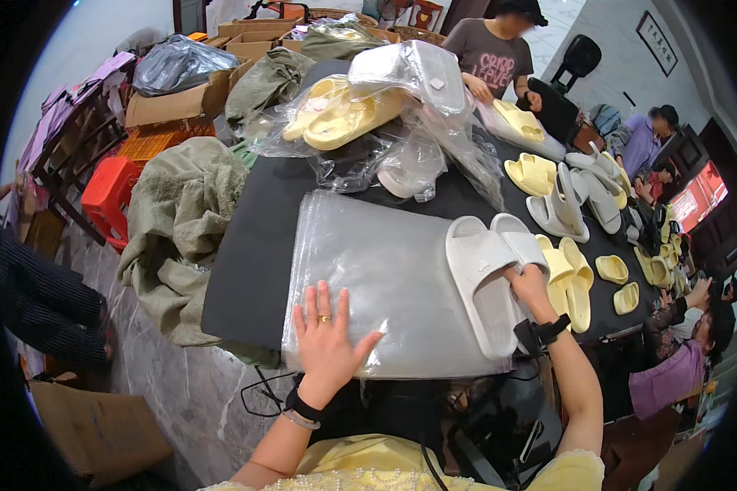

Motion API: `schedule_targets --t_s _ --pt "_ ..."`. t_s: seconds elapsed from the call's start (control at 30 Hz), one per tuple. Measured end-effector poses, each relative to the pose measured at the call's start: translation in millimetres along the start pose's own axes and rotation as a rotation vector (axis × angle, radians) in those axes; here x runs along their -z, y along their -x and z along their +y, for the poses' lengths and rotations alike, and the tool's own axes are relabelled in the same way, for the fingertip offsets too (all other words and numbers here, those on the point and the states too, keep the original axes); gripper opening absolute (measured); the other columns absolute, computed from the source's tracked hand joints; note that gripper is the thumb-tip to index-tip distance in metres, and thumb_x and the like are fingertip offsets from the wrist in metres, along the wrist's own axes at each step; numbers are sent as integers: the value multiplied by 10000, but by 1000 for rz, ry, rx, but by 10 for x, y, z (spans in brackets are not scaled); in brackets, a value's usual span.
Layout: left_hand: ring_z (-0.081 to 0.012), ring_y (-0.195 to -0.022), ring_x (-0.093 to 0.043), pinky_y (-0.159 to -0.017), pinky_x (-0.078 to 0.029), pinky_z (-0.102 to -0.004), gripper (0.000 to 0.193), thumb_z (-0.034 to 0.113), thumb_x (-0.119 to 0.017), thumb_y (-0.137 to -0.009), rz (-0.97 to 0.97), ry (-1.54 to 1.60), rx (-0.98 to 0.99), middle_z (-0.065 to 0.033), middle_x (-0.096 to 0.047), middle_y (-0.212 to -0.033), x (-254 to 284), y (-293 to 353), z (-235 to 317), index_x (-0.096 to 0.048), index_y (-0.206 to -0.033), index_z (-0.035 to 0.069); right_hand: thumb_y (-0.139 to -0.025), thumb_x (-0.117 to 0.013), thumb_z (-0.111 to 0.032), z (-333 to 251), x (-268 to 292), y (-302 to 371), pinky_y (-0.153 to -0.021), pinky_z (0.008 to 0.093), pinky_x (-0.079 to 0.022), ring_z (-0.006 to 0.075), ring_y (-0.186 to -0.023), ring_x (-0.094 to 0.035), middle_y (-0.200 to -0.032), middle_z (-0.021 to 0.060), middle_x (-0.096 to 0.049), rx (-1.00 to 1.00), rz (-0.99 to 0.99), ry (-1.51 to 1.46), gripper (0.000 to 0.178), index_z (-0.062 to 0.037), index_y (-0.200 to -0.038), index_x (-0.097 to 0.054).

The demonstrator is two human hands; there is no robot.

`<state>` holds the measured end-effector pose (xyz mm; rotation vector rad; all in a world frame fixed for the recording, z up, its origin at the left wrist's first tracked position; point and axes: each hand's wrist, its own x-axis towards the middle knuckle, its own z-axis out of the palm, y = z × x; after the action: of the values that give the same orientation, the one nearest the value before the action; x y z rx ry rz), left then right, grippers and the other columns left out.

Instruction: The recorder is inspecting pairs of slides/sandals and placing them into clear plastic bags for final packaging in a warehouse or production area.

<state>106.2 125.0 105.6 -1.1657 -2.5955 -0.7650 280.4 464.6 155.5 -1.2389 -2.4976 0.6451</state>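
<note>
My left hand (327,331) lies flat, fingers spread, on a stack of clear plastic bags (368,262) at the near edge of the black table. Over the right part of that stack my right hand (531,288) grips a pair of white slide slippers (481,286); its fingertips are hidden in the foot opening. Just right of it rests a pair of yellow slippers (580,282). Beyond the bag stack are bagged yellow slippers (348,119) and bagged white slippers (409,74), piled in loose clear plastic.
More grey slippers (558,204) and small yellow slippers (612,268) line the black table (250,254) to the right. Across it a person (495,57) handles a bagged pair. Green sacks (184,237), a red stool (109,196) and cardboard boxes (98,425) stand left. Other people sit along the right.
</note>
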Motion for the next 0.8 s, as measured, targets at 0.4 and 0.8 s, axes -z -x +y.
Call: schedule_targets --t_s 0.4,0.8 --pt "-382 -1408 -205 -1116 -131 -533 684 385 -569 -829 -101 -71 -42 -230 -249 -1507 -58 -15 -38 -406 -1408 60 -784 -568 -181 -986 -459 1125 -755 467 -510 417 -852 -622 -847 252 -640 422 -346 -103 276 -14 -989 -649" --pt "-393 -1382 -259 -1099 -191 -545 801 569 -606 -800 -67 -98 -26 -228 -307 -1480 37 -27 73 -428 -1395 63 -820 -637 -270 563 135 196 -831 457 -477 438 -959 -600 -992 283 -632 8 60 105 387 55 -1030 -622"
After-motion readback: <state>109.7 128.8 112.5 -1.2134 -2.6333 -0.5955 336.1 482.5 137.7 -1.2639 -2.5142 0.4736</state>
